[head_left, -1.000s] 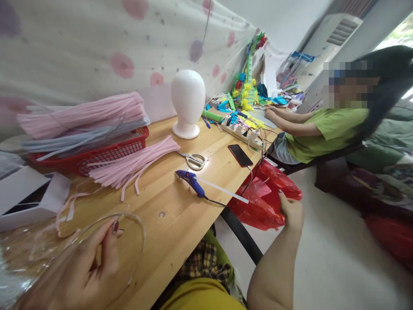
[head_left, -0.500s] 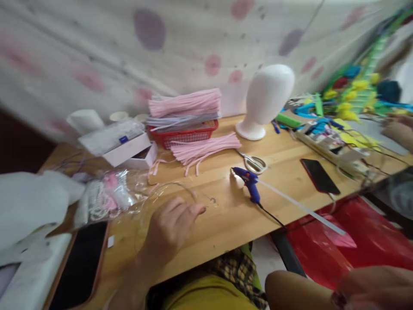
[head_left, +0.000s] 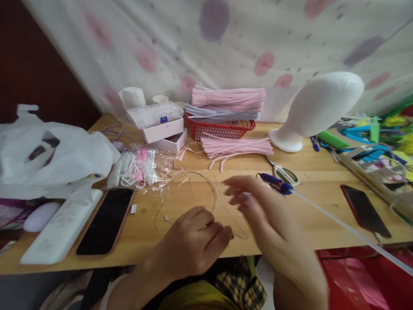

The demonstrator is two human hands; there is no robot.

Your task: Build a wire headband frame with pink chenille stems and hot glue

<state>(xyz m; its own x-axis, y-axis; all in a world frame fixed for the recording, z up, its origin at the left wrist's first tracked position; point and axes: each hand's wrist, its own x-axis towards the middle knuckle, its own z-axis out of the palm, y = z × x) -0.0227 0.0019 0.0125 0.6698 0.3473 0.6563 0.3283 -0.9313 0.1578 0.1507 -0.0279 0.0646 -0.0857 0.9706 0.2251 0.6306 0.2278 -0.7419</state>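
Note:
My left hand [head_left: 198, 241] is closed in a pinch near the table's front edge. Its fingers hold a thin, fine wire [head_left: 240, 232], and loose strands of it curl out over the wood. Just behind the knuckles stands a slim, pale hoop [head_left: 211, 183], like a headband; whether the hand touches it I cannot tell. My right hand [head_left: 272, 221], slightly blurred, hovers to the right with its fingers stretched out and nothing seen in them. Beyond it lies a blue glue gun [head_left: 274, 181], partly hidden, with a long translucent glue stick [head_left: 342, 224] sticking out of its back.
Scissors [head_left: 284, 172], pink pipe cleaners [head_left: 238, 146], a red basket [head_left: 219, 130] and a white foam head [head_left: 318, 107] stand behind. To the left are bagged beads [head_left: 137, 168], a phone [head_left: 106, 224] and a white plastic bag [head_left: 54, 150]. Another phone [head_left: 364, 211] lies right.
My right hand has come up from below the table edge to above the tabletop. My left hand has shifted nearer the front edge, and the view has turned left.

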